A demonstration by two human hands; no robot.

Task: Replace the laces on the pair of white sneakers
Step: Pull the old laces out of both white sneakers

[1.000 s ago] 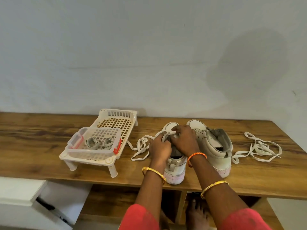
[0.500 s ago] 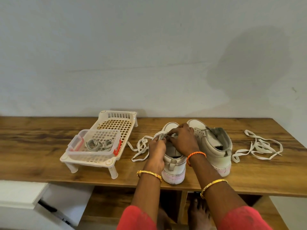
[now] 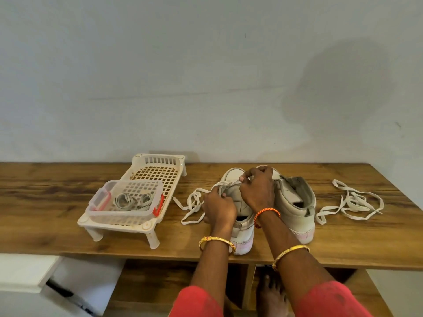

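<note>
Left sneaker [image 3: 238,202] stands near-centre on our surface [image 3: 57,216], heel toward us | left hand [image 3: 218,208] fingers pinch its lace [image 3: 194,202] | right hand [image 3: 258,191] fingers pinch the lace over the tongue | right sneaker [image 3: 295,202] just beside | loose lace [image 3: 352,202] right | clear box [image 3: 126,202] on rack [image 3: 137,197] left

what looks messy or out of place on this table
A loose lace lies in a tangled heap on the table, right of the right sneaker. That sneaker has no lace in it. Both sneakers' heel soles look stained pink. The hands work on the left sneaker.
</note>
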